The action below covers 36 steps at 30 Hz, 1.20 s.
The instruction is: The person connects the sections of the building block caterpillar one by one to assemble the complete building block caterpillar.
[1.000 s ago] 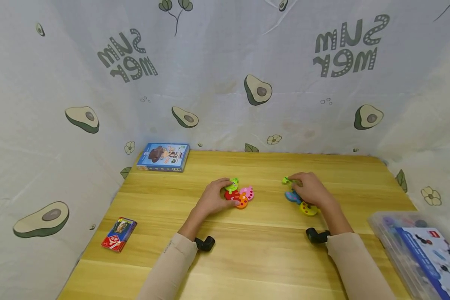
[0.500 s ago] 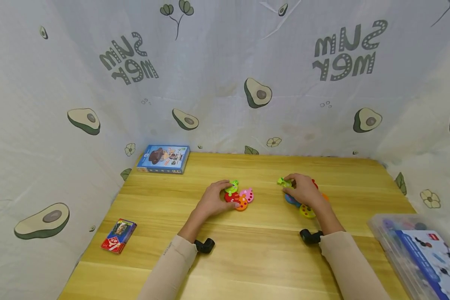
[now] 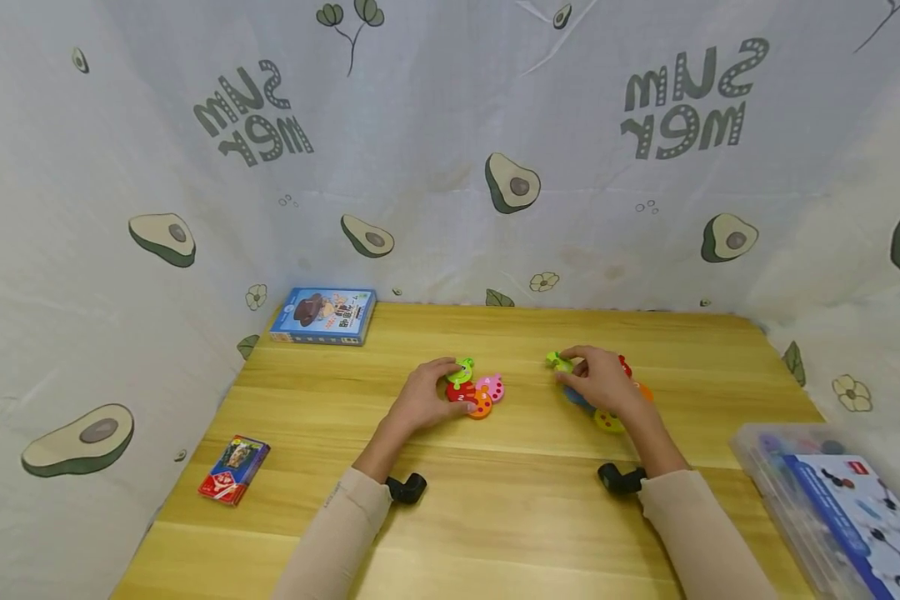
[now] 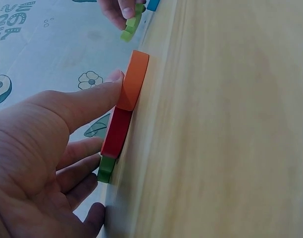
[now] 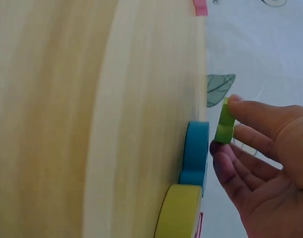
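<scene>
What seems done is on the left side of the bench (image 3: 495, 508): the green head piece (image 3: 461, 370), red piece (image 4: 117, 133), orange piece (image 4: 135, 79) and pink piece (image 3: 490, 387) lie together, in contact, and the left hand (image 3: 423, 398) holds this group with its grip spread between thumb and fingers. What seems left is on the right: the right hand (image 3: 603, 382) has a narrow grip, pinching a light green piece (image 5: 225, 126), which looks raised and is apart from the group. Below this hand, a blue piece (image 5: 196, 148) and a yellow piece (image 5: 181, 213) rest on the bench; whether they interlock, I cannot tell. I judge the joining as only partly complete.
</scene>
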Tool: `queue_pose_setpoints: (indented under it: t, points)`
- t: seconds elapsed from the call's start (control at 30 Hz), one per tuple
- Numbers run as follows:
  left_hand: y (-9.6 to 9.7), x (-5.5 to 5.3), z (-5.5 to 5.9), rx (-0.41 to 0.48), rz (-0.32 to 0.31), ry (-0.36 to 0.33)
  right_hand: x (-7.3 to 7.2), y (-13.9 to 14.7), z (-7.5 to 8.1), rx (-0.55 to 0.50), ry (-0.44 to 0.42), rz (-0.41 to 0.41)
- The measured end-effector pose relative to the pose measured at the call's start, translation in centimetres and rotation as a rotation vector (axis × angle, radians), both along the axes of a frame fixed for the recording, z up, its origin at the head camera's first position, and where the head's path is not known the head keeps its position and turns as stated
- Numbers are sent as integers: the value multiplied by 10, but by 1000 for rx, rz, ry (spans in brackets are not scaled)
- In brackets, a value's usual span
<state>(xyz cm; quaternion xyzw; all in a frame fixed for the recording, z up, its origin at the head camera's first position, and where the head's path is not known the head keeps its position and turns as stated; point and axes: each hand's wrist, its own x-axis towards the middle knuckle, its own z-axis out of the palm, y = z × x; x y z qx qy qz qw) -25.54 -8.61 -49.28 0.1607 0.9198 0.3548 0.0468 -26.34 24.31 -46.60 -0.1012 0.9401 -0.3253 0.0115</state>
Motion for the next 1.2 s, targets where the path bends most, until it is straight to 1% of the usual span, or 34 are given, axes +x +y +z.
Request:
queue_pose_setpoints:
  t: [0.2, 0.27, 0.47, 0.73, 0.97, 1.07, 1.2]
  points:
    - [-1, -1, -1, 6, -2, -2, 4, -15, 2, -20, 8, 20]
    - [-1, -1, -1, 3, -2, -2, 4, -21, 1, -18, 11, 20]
    - [-1, 0, 0, 0, -5, 0, 4, -38, -2, -32, 27, 57]
    - [-1, 0, 1, -9, -4, 5, 0, -60, -5, -49, 51, 109]
    - [-1, -2, 0, -14, -2, -3, -4, -76, -7, -31, 20, 137]
    - [-1, -2, 0, -3, -8, 2, -5, -79, -7, -13, 17, 159]
    - [-2, -3, -1, -11, -8, 3, -7, -81, -8, -5, 17, 192]
